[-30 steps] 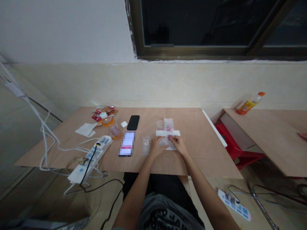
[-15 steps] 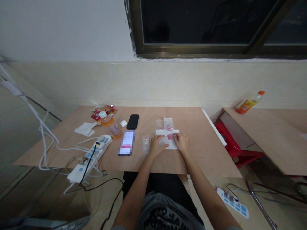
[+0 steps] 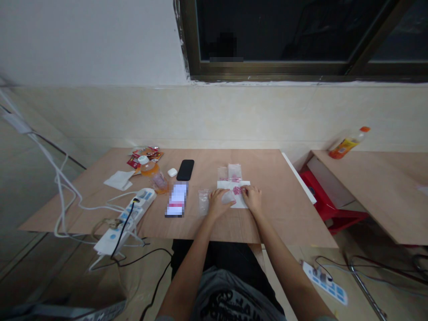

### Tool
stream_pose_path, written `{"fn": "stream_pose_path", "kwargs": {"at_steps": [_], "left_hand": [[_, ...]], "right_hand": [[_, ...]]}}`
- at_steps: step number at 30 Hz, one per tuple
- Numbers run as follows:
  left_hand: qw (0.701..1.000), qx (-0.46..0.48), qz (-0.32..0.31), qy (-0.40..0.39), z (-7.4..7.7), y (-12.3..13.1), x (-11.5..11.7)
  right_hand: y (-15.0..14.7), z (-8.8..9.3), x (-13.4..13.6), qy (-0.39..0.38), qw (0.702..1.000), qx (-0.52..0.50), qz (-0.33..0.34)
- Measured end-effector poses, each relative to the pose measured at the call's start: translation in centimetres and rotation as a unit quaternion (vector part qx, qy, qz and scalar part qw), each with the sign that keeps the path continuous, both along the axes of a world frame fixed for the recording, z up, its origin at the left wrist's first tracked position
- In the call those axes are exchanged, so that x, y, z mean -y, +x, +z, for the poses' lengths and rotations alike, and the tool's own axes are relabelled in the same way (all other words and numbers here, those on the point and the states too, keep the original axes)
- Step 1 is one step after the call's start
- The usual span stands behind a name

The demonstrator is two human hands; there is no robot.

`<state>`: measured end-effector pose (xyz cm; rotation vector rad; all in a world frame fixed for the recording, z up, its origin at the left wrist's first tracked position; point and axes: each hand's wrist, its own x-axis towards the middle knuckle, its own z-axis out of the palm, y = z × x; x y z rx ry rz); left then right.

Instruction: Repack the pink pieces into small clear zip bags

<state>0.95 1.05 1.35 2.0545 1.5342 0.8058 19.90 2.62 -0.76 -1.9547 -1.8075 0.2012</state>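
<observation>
On the wooden table lies a white sheet of paper (image 3: 243, 203) with a small pile of pink bead-like pieces (image 3: 237, 191) on it. From the left, my left hand (image 3: 218, 203) curls around a small clear plastic bag (image 3: 228, 196), its mouth towards the pile. At the pile's right side, the bent fingertips of my right hand (image 3: 253, 197) come together; whatever they pinch is too small to make out. Behind the paper are two small zip bags (image 3: 235, 171) with pink pieces at the bottom. Another clear zip bag (image 3: 203, 201) rests left of my left hand.
Left of the bags are a lit phone (image 3: 177, 199), a dark phone (image 3: 185, 170), a white case (image 3: 172, 172) and an orange drink bottle (image 3: 154, 174). A power strip (image 3: 125, 220) with cables overhangs the front left edge. A red stool (image 3: 323, 196) stands between the tables.
</observation>
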Motion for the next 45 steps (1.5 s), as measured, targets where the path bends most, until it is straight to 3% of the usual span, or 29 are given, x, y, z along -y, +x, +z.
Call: {"fn": "stream_pose_path", "kwargs": {"at_steps": [13, 20, 27, 37, 45], "left_hand": [[1.000, 0.015, -0.004, 0.015, -0.4, -0.1, -0.1], [1.000, 0.008, 0.002, 0.022, -0.5, -0.1, -0.1], [1.000, 0.007, -0.005, 0.020, -0.7, -0.1, -0.2], [0.999, 0.012, 0.002, 0.032, -1.0, -0.2, -0.3], [1.000, 0.015, -0.004, 0.020, -0.8, -0.1, -0.2]], "right_hand": [[-0.1, 0.4, 0.1, 0.001, 1.000, -0.010, -0.016], [0.2, 0.2, 0.6, 0.026, 0.996, -0.082, -0.012], [-0.9, 0.0, 1.4, 0.046, 0.975, -0.210, 0.059], [-1.3, -1.2, 0.6, 0.021, 0.944, -0.298, 0.137], [0.1, -0.3, 0.5, 0.040, 0.985, -0.167, 0.030]]}}
